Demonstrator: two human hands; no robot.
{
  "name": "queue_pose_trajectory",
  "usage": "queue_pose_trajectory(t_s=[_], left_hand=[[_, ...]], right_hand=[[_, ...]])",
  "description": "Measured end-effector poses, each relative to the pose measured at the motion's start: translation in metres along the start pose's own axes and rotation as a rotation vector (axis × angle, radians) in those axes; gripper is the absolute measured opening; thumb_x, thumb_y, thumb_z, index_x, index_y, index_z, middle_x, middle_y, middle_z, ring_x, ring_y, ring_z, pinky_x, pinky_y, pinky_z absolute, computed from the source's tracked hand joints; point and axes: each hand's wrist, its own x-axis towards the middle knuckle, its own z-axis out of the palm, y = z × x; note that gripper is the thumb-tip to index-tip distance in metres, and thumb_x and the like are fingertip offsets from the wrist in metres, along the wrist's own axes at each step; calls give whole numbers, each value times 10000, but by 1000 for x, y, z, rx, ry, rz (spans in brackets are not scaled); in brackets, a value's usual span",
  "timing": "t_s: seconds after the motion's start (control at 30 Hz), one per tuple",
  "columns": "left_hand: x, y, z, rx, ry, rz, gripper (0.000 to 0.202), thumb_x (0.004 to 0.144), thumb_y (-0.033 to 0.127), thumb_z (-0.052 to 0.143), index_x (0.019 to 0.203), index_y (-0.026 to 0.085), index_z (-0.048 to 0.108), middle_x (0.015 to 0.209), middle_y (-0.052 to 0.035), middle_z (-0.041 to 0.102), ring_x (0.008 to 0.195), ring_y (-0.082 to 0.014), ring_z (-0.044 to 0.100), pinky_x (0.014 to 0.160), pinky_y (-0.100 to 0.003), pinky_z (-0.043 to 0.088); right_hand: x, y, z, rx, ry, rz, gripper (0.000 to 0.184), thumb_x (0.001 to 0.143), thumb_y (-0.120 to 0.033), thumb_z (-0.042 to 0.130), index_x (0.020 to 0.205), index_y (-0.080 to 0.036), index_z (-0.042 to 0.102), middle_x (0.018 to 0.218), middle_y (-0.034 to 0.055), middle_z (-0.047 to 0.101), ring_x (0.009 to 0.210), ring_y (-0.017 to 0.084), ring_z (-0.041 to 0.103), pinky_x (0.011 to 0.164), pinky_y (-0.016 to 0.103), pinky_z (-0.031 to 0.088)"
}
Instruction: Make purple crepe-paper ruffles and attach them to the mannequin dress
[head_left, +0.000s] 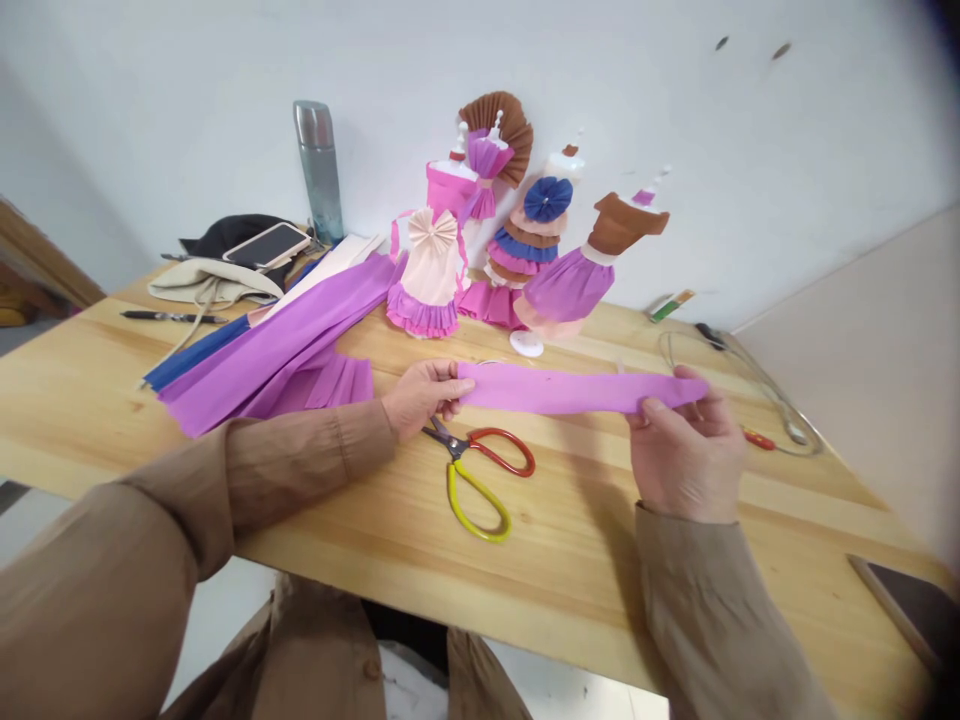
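Observation:
A long purple crepe paper strip (570,390) is stretched level above the wooden table (375,530). My left hand (420,395) pinches its left end. My right hand (686,450) pinches its right end, thumb on top. Just below the strip, scissors (480,470) with one red and one yellow handle loop lie on the table, close to my left hand.
Folded purple, blue and cream crepe paper (277,340) lies at the left. Several small paper dresses on mannequin stands (517,250) line the wall. A grey flask (319,165), a phone (266,245) on a bag, a pen (169,317), a cable (750,380) and a dark tablet (911,605) are around.

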Motion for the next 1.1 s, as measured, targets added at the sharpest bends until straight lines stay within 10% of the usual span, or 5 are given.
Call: queue_pose_trajectory(t_s=[0.43,1.0,1.1], left_hand=[[9,5,-9,15,198,86,118,741,180,706,697,118,616,525,23,574,409,-41,479,353,-123,354],[8,-1,-10,173,130,70,300,750,334,749,644,154,533,432,46,547,343,-38,452,357,-129,330],[6,2,-8,207,122,65,272,774,301,725,648,154,534,431,46,548,345,-38,450,364,-128,339]], right_hand=[[3,-4,-8,-211,18,135,285,532,-307,873,523,-172,622,414,-63,434,378,24,283,356,185,154],[17,4,-33,-404,-84,134,343,567,-394,838,474,-207,565,485,-47,395,402,57,257,326,223,151],[17,3,-34,-504,-10,21,149,624,-286,814,623,-206,688,556,-13,511,480,99,403,379,237,299]])
